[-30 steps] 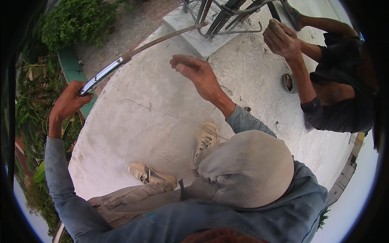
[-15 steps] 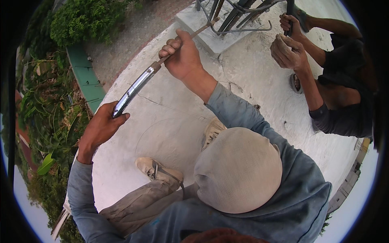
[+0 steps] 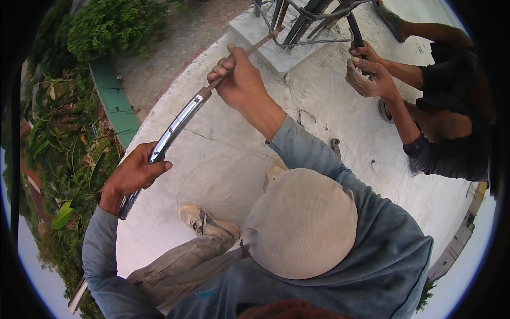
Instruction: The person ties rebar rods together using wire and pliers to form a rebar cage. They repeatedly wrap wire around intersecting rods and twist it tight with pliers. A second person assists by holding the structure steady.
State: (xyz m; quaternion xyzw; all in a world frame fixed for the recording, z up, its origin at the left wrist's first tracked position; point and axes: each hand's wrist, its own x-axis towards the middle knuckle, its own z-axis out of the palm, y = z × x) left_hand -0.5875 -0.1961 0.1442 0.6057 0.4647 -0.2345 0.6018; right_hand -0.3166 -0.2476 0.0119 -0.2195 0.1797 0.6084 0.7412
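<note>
My left hand (image 3: 139, 173) is closed round a shiny metal tube (image 3: 179, 123), whose lower end sticks out below the palm. From the tube's upper end comes a thin rusty rod (image 3: 261, 42). My right hand (image 3: 240, 80) is wrapped round that rod just above the tube, thumb pointing upward along it. The rod's far tip comes close to a bent bar of the steel rebar cage (image 3: 313, 24); whether they touch I cannot tell. A thin wire (image 3: 212, 139) runs across the concrete below the tube.
A co-worker crouches at right, their hands (image 3: 372, 69) at a dark bar (image 3: 355, 31). The cage rises from a concrete block (image 3: 281, 56). A dark scrap (image 3: 336, 147) lies on the pale slab (image 3: 223, 175). Left are a green ledge (image 3: 114, 103) and plants. A beige rounded cloth form (image 3: 303, 223) hides the lower middle.
The tube has tilted steeper, and its lower end now shows below my left hand, which sits slightly lower. The co-worker's hands have shifted left, with more of the dark bar in sight.
</note>
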